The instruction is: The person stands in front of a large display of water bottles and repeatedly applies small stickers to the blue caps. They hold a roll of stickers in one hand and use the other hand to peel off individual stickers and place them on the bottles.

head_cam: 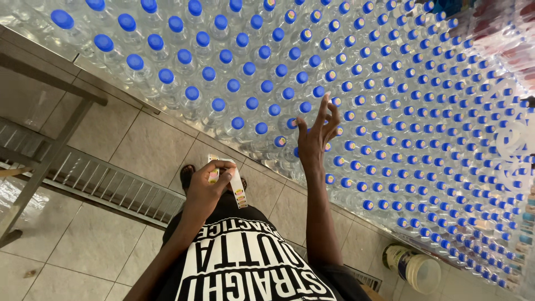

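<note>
The left hand (pixel 207 188) pinches a narrow white strip of labels (pixel 237 184) between thumb and fingers; the strip hangs down past the grip, showing small yellow and red round stickers along its length. Up and to the right of that grip, the right hand (pixel 317 134) is raised with its fingers spread apart and holding nothing, the fingertips (pixel 326 100) just at the caps of the clear plastic bottles (pixel 267 89). These bottles stand packed in long rows, each with a blue cap, filling the space beyond both hands. Below the strip a sandalled foot (pixel 187 174) rests on the beige tiled floor (pixel 145 150). Left of the grip runs a metal floor grate (pixel 100 181). Far right and lower stands a white bucket (pixel 415 267).
</note>
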